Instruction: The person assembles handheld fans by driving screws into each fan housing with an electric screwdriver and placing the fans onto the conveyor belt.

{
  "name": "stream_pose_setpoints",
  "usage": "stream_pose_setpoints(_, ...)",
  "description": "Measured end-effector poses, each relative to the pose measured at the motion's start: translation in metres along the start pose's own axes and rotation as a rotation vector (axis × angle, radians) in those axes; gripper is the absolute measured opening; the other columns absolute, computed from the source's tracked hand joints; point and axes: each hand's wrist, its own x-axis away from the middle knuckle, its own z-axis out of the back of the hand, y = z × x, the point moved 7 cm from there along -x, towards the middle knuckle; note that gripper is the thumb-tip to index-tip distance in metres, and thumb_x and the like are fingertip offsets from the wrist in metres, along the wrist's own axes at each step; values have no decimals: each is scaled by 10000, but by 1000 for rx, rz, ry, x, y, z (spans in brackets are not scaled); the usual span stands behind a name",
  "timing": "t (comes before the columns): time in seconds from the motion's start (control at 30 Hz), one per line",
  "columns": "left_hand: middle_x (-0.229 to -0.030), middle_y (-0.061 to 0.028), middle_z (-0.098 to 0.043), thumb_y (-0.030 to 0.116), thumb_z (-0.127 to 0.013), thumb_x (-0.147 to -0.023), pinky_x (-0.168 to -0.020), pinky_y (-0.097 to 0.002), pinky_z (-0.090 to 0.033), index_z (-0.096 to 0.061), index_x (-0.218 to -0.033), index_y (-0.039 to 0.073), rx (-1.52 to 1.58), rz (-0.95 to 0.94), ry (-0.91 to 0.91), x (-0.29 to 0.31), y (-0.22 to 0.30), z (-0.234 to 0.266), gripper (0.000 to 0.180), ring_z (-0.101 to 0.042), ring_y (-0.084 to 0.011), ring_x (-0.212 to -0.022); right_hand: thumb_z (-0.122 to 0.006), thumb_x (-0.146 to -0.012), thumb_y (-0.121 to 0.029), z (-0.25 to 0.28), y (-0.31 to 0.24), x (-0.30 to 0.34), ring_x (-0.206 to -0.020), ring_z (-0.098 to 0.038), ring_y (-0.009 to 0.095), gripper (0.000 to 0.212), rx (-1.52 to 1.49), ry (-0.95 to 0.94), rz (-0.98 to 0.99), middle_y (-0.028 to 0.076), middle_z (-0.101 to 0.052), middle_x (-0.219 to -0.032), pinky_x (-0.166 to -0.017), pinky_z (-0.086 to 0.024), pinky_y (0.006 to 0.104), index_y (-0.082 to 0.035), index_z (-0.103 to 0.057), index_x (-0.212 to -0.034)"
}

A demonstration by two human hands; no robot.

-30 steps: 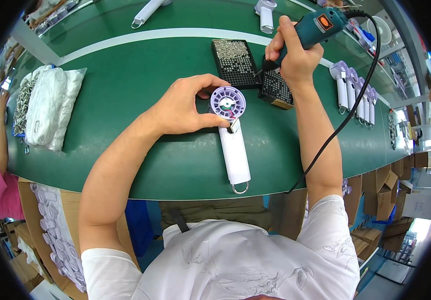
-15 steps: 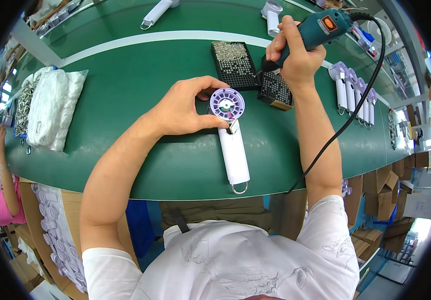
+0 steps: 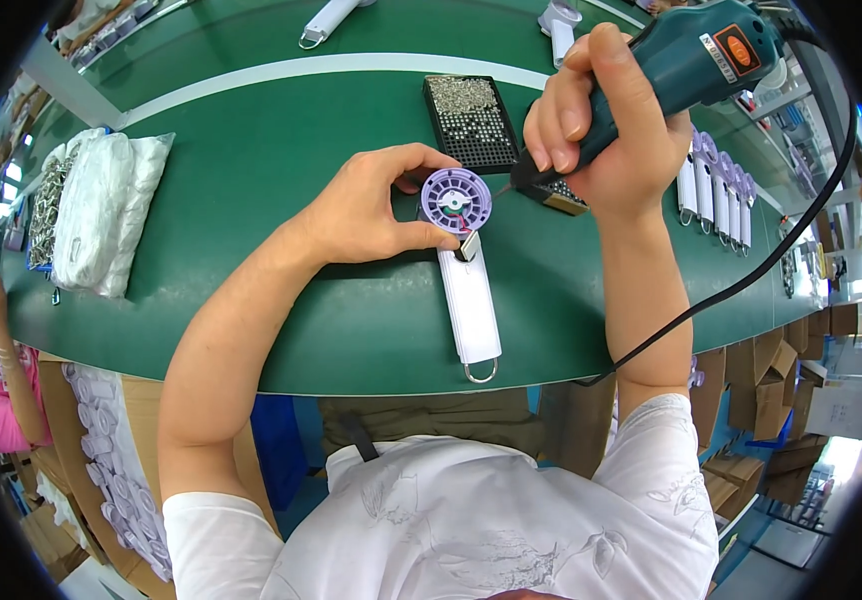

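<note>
My left hand [image 3: 376, 205] grips a handheld fan [image 3: 469, 305] by its round head, thumb on the near side and fingers curled behind. The fan has a white handle with a metal loop at its near end. Its open purple head faces up and shows spokes and small wires. In my right hand [image 3: 626, 130] is a dark green electric screwdriver [image 3: 686, 60] with a black cord. The thin bit points left and down, close to the right rim of the fan head; whether it touches cannot be made out. A black screw tray [image 3: 471, 150] lies just beyond the fan.
A second dark tray [image 3: 566, 200] sits partly hidden under my right hand. Several purple-and-white fans [image 3: 721, 200] stand in a row at the right. Clear plastic bags [image 3: 111, 220] lie at the left beside metal clips. Across the white line is another fan [image 3: 331, 22].
My right hand has brought the screwdriver from above the trays nearer to me, its bit now beside the fan head. The left hand and fan have hardly moved.
</note>
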Motion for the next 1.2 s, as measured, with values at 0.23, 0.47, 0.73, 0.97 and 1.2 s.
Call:
stream_pose_setpoints(0.23, -1104, -102, -723, 194, -922, -685, -931, -332, -516, -653, -1236, -3, 8, 13, -5, 0, 3, -1, 644, -675, -197, -987, -524, -1048, -153, -5, 4, 4, -383, -468, 157, 208, -6, -13, -1, 74, -507, -573, -388, -426, 327, 26, -618, -1000)
stream_pose_setpoints(0.47, -1091, -104, -720, 200, -929, -682, -929, -341, -520, -650, -1221, -7, 16, 12, 7, 2, 0, -1, 642, -677, -209, -986, -706, -956, -112, -7, 21, 10, -435, -566, 118, 172, -17, 47, -117, 50, -601, -570, -418, -448, 267, 7, -650, -845)
stream_pose_setpoints(0.73, -1088, -129, -728, 236, -924, -680, -936, -361, -534, -662, -1211, 3, 29, 29, -1, 0, 0, 0, 637, -696, -245, -1018, -571, -1001, -74, -25, 30, 16, -395, -481, 150, 144, 165, -196, -130, 85, -527, -567, -394, -436, 305, 19, -527, -900)
stream_pose_setpoints(0.97, -1065, -129, -726, 229, -925, -674, -900, -358, -537, -671, -1188, 4, -19, 12, 2, -3, 6, 1, 616, -692, -245, -964, -600, -971, -88, -24, 27, 18, -410, -510, 155, 138, 113, -147, -192, 81, -542, -565, -394, -430, 296, 16, -547, -897)
stream_pose_setpoints(1.2, -1073, -86, -716, 224, -934, -677, -835, -313, -534, -672, -1187, 32, -64, 40, -9, 4, 9, -6, 605, -673, -179, -952, -778, -896, -136, -34, -48, 31, -503, -600, 82, 198, 143, -111, -264, 63, -677, -664, -417, -437, 222, 34, -726, -985)
